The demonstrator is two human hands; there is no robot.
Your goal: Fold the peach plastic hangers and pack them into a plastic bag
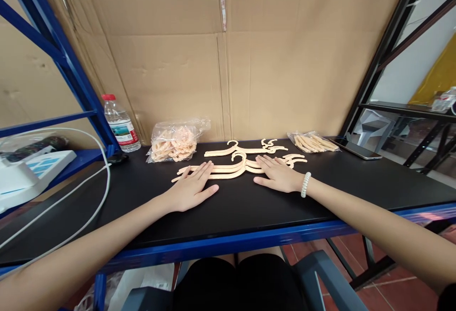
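Observation:
Several cream plastic hanger pieces [228, 170] lie on the black tabletop, with hooks near the middle. My left hand [190, 187] rests flat across their left end, fingers spread, holding nothing. Over their right part lies my right hand [278, 174], also flat with fingers stretched out; a white coiled band circles that wrist. More hanger pieces [249, 151] lie just behind, some with small hooks at the right. A clear bag of small cream parts [174, 142] stands behind my left hand. Farther right, another bag holds long thin cream pieces [313, 142].
A water bottle [122, 128] with a red cap stands at the back left. A phone [358, 149] lies at the back right. White cables [105, 187] hang over the left side. Cardboard [285, 64] walls the back, between blue and black frame posts.

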